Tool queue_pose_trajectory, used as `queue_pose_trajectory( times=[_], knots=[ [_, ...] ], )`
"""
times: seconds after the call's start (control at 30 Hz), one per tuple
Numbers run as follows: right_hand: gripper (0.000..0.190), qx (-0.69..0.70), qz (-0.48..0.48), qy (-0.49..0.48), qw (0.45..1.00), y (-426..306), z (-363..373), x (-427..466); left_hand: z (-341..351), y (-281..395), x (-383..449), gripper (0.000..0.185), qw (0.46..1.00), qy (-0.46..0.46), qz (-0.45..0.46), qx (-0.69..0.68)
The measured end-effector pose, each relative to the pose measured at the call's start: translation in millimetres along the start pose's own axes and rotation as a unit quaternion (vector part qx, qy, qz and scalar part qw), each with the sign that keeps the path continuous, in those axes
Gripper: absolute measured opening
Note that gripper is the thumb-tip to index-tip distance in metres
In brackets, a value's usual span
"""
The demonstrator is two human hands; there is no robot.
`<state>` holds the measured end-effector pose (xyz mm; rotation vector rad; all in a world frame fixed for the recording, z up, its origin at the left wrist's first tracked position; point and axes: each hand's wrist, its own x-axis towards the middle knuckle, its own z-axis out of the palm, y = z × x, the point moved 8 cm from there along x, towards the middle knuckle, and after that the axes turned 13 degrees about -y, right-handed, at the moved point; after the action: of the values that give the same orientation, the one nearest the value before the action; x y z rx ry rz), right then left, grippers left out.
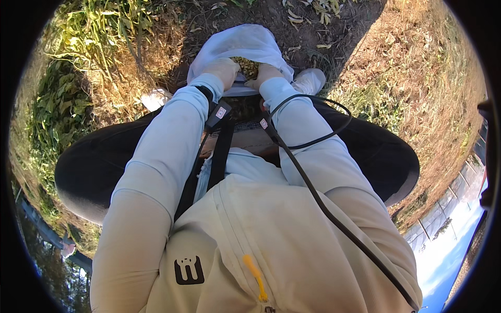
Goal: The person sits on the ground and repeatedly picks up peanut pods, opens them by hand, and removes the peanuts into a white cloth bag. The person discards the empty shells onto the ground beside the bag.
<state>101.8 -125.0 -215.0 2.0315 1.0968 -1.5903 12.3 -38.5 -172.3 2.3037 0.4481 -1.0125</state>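
A white sack (242, 41) stands on the ground between my feet, its mouth facing me. Small greenish-yellow beans or grains (247, 67) show inside it. My left hand (224, 71) is closed on the left side of the sack's rim. At the right side of the opening, my right hand (264, 75) has its fingers partly inside, by the beans; the sack's cloth hides part of it, so its grip is unclear.
Leafy plants (105, 31) grow at the upper left. Dry grass and fallen leaves cover the ground (411, 74) at right. A black cable (313, 184) loops over my right forearm. White shoes (311, 81) flank the sack.
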Motion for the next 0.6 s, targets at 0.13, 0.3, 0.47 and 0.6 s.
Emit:
queue_pose_trajectory(
  times=[0.13,0.3,0.47,0.6],
  knots=[
    [0.057,0.031,-0.049,-0.037,0.998,-10,-4,9,-28,-36,-1,0.023,0.982,0.154,-0.113,0.012],
    [0.055,0.069,-0.07,0.051,0.994,-17,-31,22,-60,-59,0,0.037,0.978,0.151,-0.12,0.077],
    [0.061,0.142,-0.084,0.095,0.982,-21,-58,31,-61,-80,7,0.05,0.98,0.174,-0.073,0.071],
    [0.061,0.138,-0.073,-0.023,0.987,-30,-58,38,-59,-83,15,0.047,0.972,0.231,0.014,-0.043]
  ],
)
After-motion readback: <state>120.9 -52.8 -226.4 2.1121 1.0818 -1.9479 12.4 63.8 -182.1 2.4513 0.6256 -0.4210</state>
